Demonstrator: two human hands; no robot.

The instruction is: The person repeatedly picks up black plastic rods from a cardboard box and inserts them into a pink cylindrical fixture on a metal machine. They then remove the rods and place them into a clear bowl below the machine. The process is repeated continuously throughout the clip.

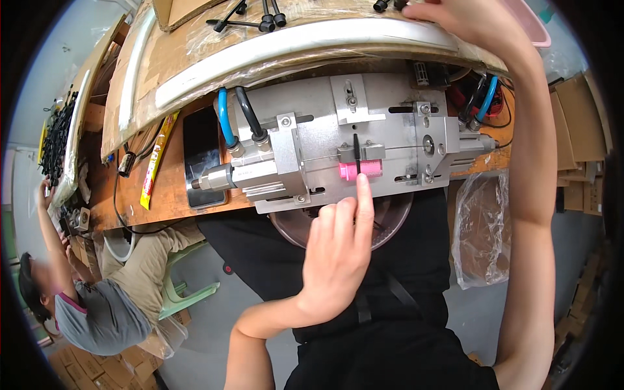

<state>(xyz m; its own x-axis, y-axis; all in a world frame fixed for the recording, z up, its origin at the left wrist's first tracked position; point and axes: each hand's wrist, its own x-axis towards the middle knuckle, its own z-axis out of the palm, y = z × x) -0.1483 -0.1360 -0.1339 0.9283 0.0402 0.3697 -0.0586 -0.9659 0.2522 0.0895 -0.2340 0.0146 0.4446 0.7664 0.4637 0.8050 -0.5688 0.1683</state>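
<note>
My left hand (pixel 338 253) is in front of a grey metal fixture, its index finger stretched out and the other fingers curled. That fingertip touches the lower end of a thin black plastic rod (pixel 357 153). The rod lies across a pink cylindrical piece (pixel 370 169) and a small metal holder (pixel 372 151) at the middle of the fixture (pixel 390 123). At the upper right, my right hand (pixel 455 16) reaches onto a cardboard-covered shelf. Its fingertips close at a small black plastic part (pixel 382 5); the upper frame edge cuts off some of this.
Pneumatic cylinders (pixel 273 172) with blue and black hoses flank the fixture. Black plastic rods with caps (pixel 266 23) lie on the shelf. A phone (pixel 201 156) and yellow strip (pixel 159 159) rest at left. Below is a bowl (pixel 292 227); a co-worker (pixel 97 312) sits at left.
</note>
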